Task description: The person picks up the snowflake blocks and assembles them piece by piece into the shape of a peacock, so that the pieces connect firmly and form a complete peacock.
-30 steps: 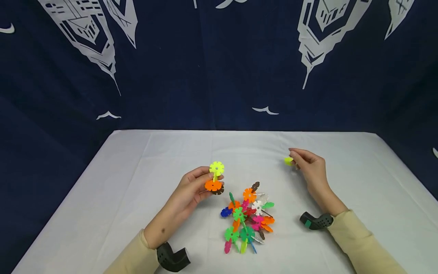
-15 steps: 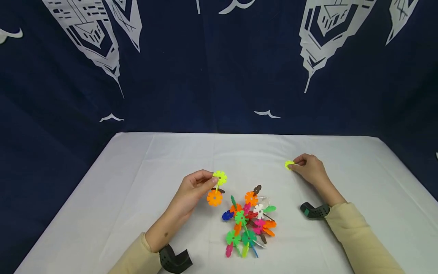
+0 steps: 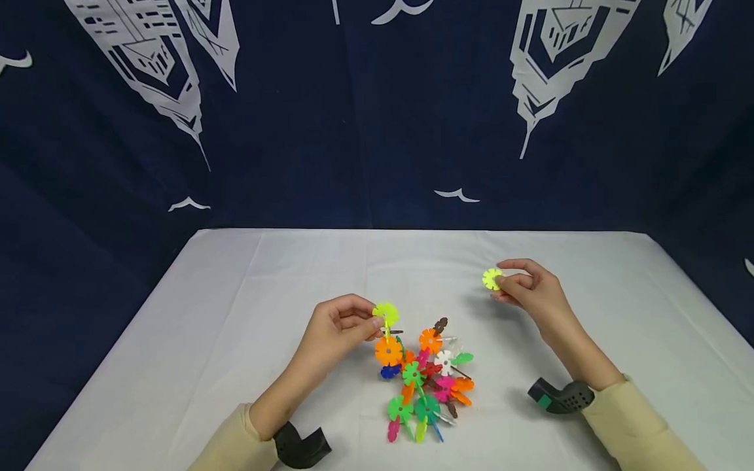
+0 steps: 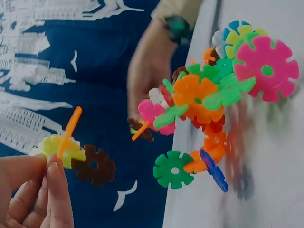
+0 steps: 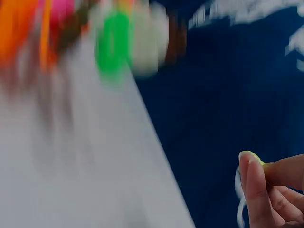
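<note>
My left hand (image 3: 338, 333) pinches a small joined piece of flower-shaped plastic discs. Its yellow disc (image 3: 385, 314) is at the fingertips, with an orange disc (image 3: 388, 352) hanging below; the brown disc (image 4: 97, 166) shows best in the left wrist view. Farther right, above the table, my right hand (image 3: 538, 301) holds a single yellow disc (image 3: 491, 279) between thumb and fingers. In the right wrist view, those fingers hide most of that disc (image 5: 254, 156). Between the hands, a many-coloured cluster of interlocked discs (image 3: 413, 375) sits on the table, partly behind the left piece.
White cloth covers the table (image 3: 283, 268). A dark blue curtain (image 3: 294, 150) printed with white buildings and birds hangs behind its far edge. Black devices are strapped at the left wrist (image 3: 300, 448) and right wrist (image 3: 562, 397).
The left hand's piece has moved right and nearer, turning its orange disc face-on, and now overlaps the cluster. The right hand's yellow disc has turned face-on and risen slightly off the table.
</note>
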`<state>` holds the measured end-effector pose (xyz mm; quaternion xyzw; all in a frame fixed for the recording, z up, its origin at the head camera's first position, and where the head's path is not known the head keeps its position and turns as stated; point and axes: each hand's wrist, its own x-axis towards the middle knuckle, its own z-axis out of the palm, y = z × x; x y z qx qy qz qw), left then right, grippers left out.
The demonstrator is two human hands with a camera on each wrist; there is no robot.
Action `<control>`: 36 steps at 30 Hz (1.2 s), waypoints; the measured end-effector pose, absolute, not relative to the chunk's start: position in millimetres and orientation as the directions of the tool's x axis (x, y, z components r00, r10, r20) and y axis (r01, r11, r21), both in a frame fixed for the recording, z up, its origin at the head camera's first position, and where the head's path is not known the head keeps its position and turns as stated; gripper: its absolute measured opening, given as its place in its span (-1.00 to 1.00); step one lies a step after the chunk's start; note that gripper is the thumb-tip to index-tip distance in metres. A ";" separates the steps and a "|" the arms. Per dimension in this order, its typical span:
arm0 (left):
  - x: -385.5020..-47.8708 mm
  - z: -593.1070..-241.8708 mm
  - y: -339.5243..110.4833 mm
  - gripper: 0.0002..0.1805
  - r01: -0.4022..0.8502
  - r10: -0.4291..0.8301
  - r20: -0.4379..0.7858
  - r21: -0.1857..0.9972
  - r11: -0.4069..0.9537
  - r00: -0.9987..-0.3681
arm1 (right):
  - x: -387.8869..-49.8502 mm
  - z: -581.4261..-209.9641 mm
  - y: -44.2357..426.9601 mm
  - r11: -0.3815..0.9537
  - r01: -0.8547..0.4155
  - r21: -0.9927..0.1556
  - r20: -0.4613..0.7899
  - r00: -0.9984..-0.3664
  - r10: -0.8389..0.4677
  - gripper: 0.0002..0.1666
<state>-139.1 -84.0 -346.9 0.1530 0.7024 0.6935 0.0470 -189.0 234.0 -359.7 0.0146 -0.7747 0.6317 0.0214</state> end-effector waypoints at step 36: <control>-113.0 -348.7 -64.1 -0.94 0.601 0.375 0.521 0.788 0.133 -0.766 | -94.4 -340.6 144.9 -0.054 -0.004 -0.999 0.016 -0.974 -0.227 -0.71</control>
